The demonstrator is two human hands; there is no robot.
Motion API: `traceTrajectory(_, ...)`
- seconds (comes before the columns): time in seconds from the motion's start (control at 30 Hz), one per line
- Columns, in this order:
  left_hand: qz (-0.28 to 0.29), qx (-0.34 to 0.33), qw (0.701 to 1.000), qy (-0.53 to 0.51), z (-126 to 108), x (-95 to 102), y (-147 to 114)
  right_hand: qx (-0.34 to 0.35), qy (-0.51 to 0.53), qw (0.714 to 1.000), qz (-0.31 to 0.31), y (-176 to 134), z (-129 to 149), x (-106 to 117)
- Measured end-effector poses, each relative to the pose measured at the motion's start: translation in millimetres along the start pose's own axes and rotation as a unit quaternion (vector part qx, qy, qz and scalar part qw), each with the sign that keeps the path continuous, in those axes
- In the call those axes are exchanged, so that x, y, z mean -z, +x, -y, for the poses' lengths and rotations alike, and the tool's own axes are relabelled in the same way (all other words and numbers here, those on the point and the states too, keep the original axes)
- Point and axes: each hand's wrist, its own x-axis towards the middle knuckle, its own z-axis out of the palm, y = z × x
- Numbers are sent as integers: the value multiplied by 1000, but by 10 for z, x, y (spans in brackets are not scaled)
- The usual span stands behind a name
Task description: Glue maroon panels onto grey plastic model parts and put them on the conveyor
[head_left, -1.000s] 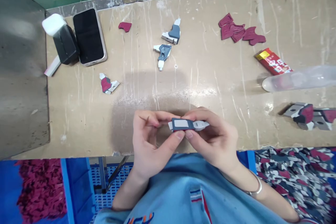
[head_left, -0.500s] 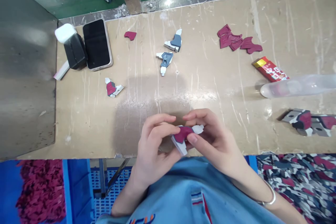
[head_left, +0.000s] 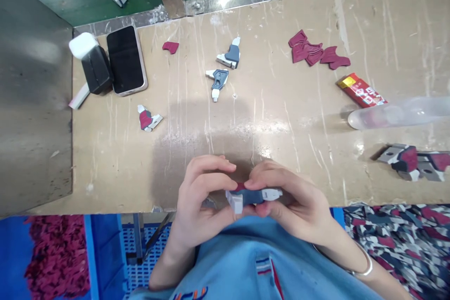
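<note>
Between both hands, above the bench's near edge, is a small plastic part (head_left: 252,196) in grey-blue and white with maroon on its far face. My left hand (head_left: 204,199) pinches its left end, thumb below and fingers on top. My right hand (head_left: 291,194) grips the right side, with the white tip pointing right between finger and thumb. Beyond them lie two grey-and-white parts (head_left: 232,54) without maroon. A similar part with a maroon face (head_left: 145,119) rests to the left. Loose maroon pieces (head_left: 305,50) lie at the back right, and a single maroon piece (head_left: 170,47) at the back left.
A phone (head_left: 126,60) and a black object (head_left: 97,69) lie at the left by a metal panel (head_left: 31,103). A red packet (head_left: 362,90), a clear bottle-like object (head_left: 393,113) and assembled parts (head_left: 408,161) are at right. Blue bins (head_left: 105,253) stand below.
The part has been tipped so its maroon face turns away and its grey-blue side edge shows. My right fingers have moved onto its top. A part on the green surface has shifted left.
</note>
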Motion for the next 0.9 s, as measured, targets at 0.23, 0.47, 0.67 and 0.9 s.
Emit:
traceTrajectory(0.23,64,4,998,-17,-26,11,70,5,-3,1000,0,-50,-42,-14)
traceTrajectory(0.47,67,-22,997,-11,4,20,115,7,-7,1000,-6,-64,-62,-31)
traceTrajectory(0.67,127,13,990,-60,15,61,134,17,-28,998,50,-2,-14,18)
traceTrajectory(0.9,151,44,980,-121,66,104,76,-1,-1,996,94,-26,3,3)
